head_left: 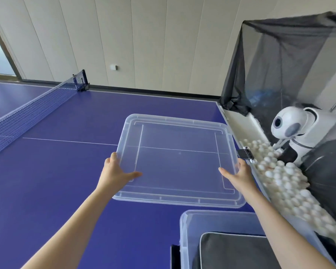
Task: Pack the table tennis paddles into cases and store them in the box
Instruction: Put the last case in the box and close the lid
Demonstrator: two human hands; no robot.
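Note:
A clear plastic lid (177, 136) is at the middle of the blue table, and both my hands hold it. My left hand (115, 171) grips its left edge, thumb lying across the top. My right hand (239, 173) grips the right edge the same way. Whether the lid rests on the table or is lifted off it I cannot tell. The clear storage box (190, 224) stands open at the bottom right, near me. Inside it lies a dark grey paddle case (235, 251) with pale piping. No bare paddle is in view.
The blue table tennis table (66, 171) stretches left to its net (27, 111). Along the right edge a tray holds several white balls (287, 183), behind it a white ball robot (299, 131) under a black catch net (283, 61). A small black clip (244, 153) sits by the lid's right edge.

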